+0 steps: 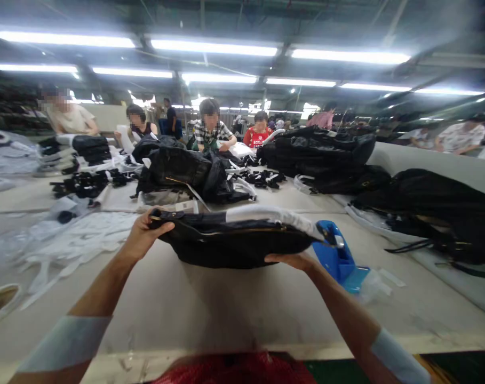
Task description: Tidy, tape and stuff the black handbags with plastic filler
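A black bag (234,248) with a gold zipper is held up just over the table, between both hands. My left hand (146,234) is closed on its left upper corner, the thumb lying across the front. At the lower right my right hand (294,260) grips the bag, its thumb on the front and its other fingers hidden behind or under it. A strap or handle wrapped in white material (266,214) runs along the bag's top. Just right of the bag stands a blue tape dispenser (336,256).
Piled black bags (178,170) lie across the table (226,314), with more on the right (438,208). White strips (82,240) spread out at left, near a roll of tape (2,304). Several people work along the far side.
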`<state>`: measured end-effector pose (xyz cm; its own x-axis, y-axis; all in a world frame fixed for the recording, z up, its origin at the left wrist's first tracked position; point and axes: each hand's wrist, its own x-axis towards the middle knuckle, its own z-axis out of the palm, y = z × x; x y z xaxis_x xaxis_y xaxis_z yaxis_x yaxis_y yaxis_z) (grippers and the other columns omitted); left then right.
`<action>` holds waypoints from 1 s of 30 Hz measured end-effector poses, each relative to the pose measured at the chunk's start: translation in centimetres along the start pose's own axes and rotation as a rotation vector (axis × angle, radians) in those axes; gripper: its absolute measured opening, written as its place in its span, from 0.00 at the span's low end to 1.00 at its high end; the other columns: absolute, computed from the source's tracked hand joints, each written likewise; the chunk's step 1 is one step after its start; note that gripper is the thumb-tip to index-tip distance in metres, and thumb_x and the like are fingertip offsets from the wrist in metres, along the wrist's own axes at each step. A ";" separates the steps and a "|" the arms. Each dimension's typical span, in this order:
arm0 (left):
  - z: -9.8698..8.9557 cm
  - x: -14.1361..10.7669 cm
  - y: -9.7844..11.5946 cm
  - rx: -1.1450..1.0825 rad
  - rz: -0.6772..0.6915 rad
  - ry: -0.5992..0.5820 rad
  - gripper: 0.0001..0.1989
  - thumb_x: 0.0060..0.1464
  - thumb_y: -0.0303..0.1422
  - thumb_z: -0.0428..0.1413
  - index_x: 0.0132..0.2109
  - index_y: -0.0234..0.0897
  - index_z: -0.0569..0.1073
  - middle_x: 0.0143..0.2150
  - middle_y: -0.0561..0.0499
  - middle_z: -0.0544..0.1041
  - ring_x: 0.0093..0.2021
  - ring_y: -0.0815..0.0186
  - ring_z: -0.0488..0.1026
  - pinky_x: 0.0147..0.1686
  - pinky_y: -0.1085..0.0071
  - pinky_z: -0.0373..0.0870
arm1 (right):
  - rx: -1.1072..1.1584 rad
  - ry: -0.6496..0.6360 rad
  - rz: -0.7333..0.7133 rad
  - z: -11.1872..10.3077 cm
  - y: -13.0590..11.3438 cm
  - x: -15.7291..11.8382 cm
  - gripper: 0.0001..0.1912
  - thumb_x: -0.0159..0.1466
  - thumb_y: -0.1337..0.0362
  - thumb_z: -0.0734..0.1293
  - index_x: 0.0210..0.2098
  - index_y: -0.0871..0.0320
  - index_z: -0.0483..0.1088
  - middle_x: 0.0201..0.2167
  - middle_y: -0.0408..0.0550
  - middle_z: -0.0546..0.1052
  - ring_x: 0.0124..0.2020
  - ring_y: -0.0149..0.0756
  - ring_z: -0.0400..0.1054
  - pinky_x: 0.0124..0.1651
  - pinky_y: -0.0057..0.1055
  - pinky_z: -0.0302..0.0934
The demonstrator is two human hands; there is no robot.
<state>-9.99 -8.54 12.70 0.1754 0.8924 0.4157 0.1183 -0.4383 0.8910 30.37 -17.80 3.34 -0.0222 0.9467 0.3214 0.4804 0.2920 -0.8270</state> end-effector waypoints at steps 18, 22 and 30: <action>-0.5 -10.4 -4.4 0.760 0.094 -0.131 0.32 0.60 0.49 0.53 0.66 0.40 0.68 0.70 0.40 0.64 0.71 0.47 0.58 0.69 0.45 0.53 | -0.482 0.005 -0.203 6.5 1.9 -1.9 0.16 0.67 0.70 0.60 0.50 0.56 0.75 0.51 0.50 0.80 0.54 0.42 0.69 0.57 0.39 0.56; 7.0 -9.9 -5.8 1.098 0.253 -0.477 0.32 0.62 0.43 0.55 0.71 0.46 0.60 0.76 0.41 0.50 0.75 0.40 0.41 0.66 0.30 0.38 | -0.573 -0.034 -0.238 6.5 2.8 -2.6 0.19 0.69 0.70 0.59 0.56 0.55 0.71 0.61 0.52 0.73 0.62 0.43 0.64 0.61 0.42 0.56; 9.3 -6.5 -5.1 1.254 0.197 -0.591 0.28 0.65 0.44 0.51 0.69 0.44 0.64 0.74 0.42 0.56 0.73 0.40 0.51 0.66 0.36 0.51 | -0.465 0.009 -0.191 6.8 7.2 -4.0 0.36 0.67 0.66 0.63 0.73 0.55 0.52 0.75 0.54 0.49 0.75 0.47 0.39 0.72 0.51 0.47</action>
<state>-2.64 -13.07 3.76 0.6346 0.7667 0.0966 0.7726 -0.6323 -0.0570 27.93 -18.56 -7.10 -0.1412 0.8802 0.4530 0.8086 0.3666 -0.4602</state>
